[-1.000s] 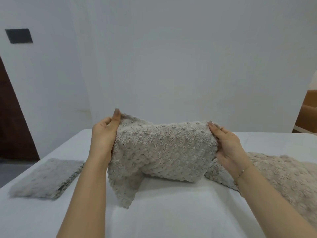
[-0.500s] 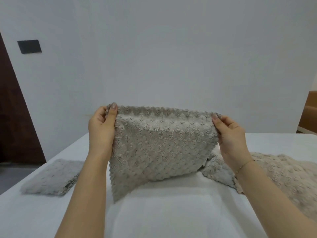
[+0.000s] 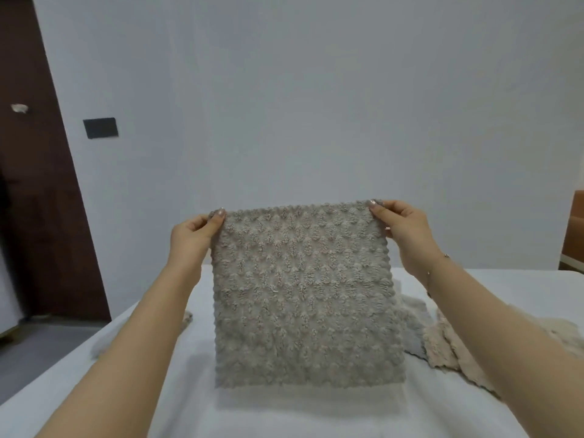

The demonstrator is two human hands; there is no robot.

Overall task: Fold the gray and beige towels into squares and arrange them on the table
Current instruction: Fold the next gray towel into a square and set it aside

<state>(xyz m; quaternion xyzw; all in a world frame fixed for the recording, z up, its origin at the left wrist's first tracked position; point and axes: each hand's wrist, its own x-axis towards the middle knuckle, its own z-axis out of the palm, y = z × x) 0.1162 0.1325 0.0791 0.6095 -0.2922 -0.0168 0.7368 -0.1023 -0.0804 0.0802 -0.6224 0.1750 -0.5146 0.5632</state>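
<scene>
Left hand: raised above the table; thumb and fingers pinch the top left corner of the towel, fingers curled behind the cloth.
Right hand: raised at much the same height, a little higher; pinches the top right corner; a thin bracelet sits on the wrist.
Towel: gray, bobbled pile, hanging flat and spread out between the two hands, facing the camera; top edge taut, tilted slightly up toward the right; roughly square in outline; bottom edge hangs just over the table's middle, whether it touches cannot be told.
Table: white top, running from the near edge to the wall; the towel's shadow falls on it below the hanging cloth.
Pile: loose beige cloths lying crumpled toward the table's right edge, partly behind the towel and the right forearm; a grayer piece shows at its left side.
Far left of table: a scrap of pale cloth peeks out behind the left forearm; too hidden to tell more.
Wall: plain white, with a dark plate at left beside a brown door.
</scene>
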